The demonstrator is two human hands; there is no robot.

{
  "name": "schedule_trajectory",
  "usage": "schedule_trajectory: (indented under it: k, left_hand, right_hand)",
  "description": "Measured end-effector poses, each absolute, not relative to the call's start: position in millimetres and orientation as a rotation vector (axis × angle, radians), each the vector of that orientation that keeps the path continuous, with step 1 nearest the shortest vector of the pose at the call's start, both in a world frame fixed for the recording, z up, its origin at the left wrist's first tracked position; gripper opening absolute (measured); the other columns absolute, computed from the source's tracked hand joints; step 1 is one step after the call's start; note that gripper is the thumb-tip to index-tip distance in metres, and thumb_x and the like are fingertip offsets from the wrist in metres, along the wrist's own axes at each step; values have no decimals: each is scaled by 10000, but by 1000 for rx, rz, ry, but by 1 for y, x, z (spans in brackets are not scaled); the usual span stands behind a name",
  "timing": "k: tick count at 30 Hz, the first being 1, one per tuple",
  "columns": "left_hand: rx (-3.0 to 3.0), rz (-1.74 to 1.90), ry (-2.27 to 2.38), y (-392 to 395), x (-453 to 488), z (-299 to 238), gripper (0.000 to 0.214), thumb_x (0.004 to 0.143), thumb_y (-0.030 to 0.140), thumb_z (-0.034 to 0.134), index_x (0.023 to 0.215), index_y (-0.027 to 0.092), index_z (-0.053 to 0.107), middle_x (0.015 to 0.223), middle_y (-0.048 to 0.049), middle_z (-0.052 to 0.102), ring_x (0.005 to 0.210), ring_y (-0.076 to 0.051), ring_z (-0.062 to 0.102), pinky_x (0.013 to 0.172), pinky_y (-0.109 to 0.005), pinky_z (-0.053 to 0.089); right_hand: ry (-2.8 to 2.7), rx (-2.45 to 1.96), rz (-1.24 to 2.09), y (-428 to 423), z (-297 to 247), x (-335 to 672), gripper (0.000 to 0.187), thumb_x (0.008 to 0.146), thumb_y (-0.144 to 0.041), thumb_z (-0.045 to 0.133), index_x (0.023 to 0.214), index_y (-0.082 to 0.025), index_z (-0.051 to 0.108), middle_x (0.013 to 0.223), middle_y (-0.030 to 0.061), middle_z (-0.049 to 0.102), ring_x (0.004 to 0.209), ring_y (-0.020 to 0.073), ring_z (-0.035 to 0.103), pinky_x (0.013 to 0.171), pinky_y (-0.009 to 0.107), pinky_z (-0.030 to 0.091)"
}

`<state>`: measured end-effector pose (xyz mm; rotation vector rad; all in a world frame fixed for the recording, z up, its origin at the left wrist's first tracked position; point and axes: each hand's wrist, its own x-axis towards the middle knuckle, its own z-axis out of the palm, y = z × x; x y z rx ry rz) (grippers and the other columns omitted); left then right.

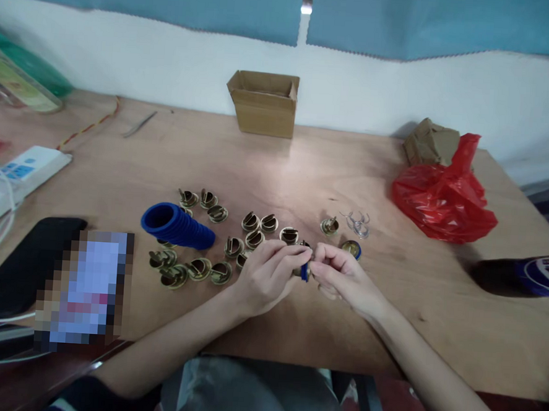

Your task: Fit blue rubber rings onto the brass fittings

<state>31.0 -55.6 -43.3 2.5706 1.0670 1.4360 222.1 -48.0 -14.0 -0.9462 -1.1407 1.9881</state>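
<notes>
Over the front middle of the table, my left hand [267,276] is closed around a round brass-coloured fitting [304,271] with a blue ring on it. The fingers of my right hand [342,275] are pinched together at the fitting's right side; what lies between them is too small to make out. Just beyond my right hand is another brass fitting with a blue ring [350,250]. Behind it lie several thin silver wire rings [359,224] and a single brass fitting [329,225]. More brass fittings [221,272] are spread to the left, beside a leaning stack of blue rings [175,225].
A cardboard box [267,115] stands against the wall. On the right are a red plastic bag [442,200], a brown paper package [429,143] and a dark drink bottle [516,276]. Leftward lie a black phone [24,264], a blurred-out screen [88,287] and a power strip [22,178] with cables.
</notes>
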Motion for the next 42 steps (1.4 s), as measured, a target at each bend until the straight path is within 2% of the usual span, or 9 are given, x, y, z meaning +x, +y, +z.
schedule_trajectory:
  k: [2,8,15,29,38,42]
  left_hand:
    - [2512,1393,1094,-55,32,-43,461,885,113,653,1319,208,528,1037,-66,754,895,-210,677,795,-345,570]
    - [2256,1244,1062,-52,35,-37,501,838,383,776,1244,191,554,1014,-80,730,883,-224,694,804,-363,562]
    - [2109,1088,1040,-51,35,-32,378,844,288,728,1182,211,579,1037,-74,735,927,-236,706,857,-389,552]
    - [2075,1141,1024,-52,38,-37,304,863,296,700,1126,194,587,967,-65,730,833,-209,687,754,-363,569]
    - [2075,1198,1052,-53,37,-43,455,857,273,738,1264,213,545,1144,-95,719,1037,-242,702,915,-408,557]
    - [2078,1244,1037,-54,38,-53,503,869,284,742,1316,233,517,1162,-90,708,1046,-235,699,919,-395,564]
  right_hand:
    - [-1176,-959,1963,-47,-14,224,324,907,-434,701,771,-204,519,550,-106,398,424,33,225,389,174,195]
    - [-1243,-1003,1888,-47,-10,229,297,941,-457,659,840,-187,587,556,-83,461,420,33,245,386,179,199]
    - [-1173,-1100,1915,-50,-4,225,351,888,-501,702,800,-179,592,538,-95,388,429,38,218,376,184,177]
    - [-1225,-1053,1862,-50,-11,225,304,944,-449,646,805,-183,599,505,-98,394,415,42,238,388,196,191]
    - [-1281,-1126,1750,-50,-10,223,336,946,-482,628,796,-188,569,512,-89,444,396,36,281,394,198,200]
    - [-1253,-1198,1712,-48,-13,223,314,902,-486,674,853,-209,533,525,-94,486,382,35,284,379,191,173]
